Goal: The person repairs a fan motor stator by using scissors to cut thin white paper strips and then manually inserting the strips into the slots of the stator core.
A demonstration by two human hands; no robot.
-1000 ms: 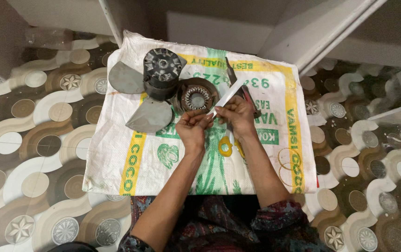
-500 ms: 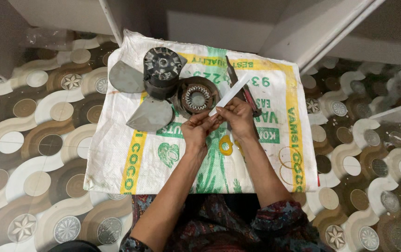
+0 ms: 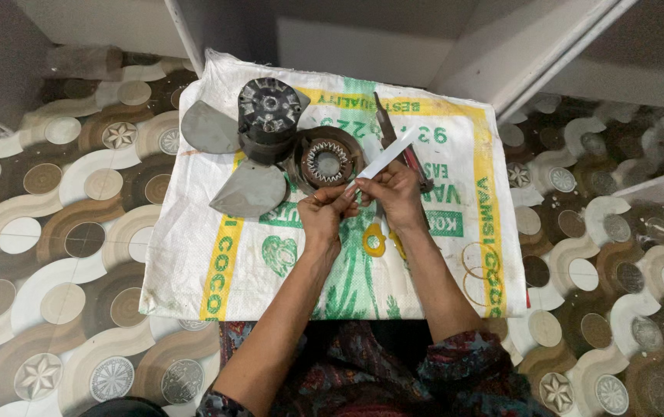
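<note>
- Both hands meet over a white woven plastic sack (image 3: 193, 262) spread on the patterned floor.
- The left hand (image 3: 323, 216) and right hand (image 3: 396, 194) pinch a narrow white paper strip (image 3: 384, 161) between their fingertips.
- Just beside them lies a round toothed metal motor ring (image 3: 326, 161), next to a grey fan blade assembly (image 3: 251, 147).

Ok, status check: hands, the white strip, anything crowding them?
Both hands, left hand and right hand, pinch white strip. Strip angled up over sack. Toothed round stator close beside left hand.
</note>
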